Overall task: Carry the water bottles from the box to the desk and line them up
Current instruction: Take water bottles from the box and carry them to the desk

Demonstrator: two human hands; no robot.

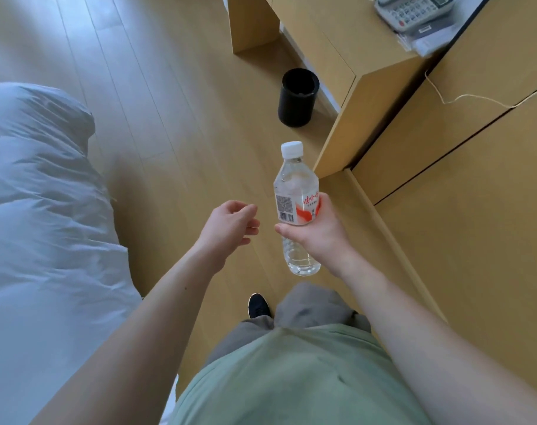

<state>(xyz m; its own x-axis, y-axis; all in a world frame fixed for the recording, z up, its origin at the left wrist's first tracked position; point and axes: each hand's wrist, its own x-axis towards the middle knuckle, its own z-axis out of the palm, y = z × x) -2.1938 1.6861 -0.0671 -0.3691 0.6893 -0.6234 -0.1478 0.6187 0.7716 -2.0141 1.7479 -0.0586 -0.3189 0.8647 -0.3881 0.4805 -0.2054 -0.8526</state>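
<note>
A clear water bottle with a white cap and a red-and-white label stands upright in my right hand, which grips it around the middle over the wooden floor. My left hand hovers just left of the bottle, fingers loosely curled and holding nothing. The light wooden desk is ahead at the upper right. The box is not in view.
A black waste bin stands on the floor by the desk's side. A phone and papers lie on the desk. A bed with white bedding fills the left. Wooden cabinets line the right.
</note>
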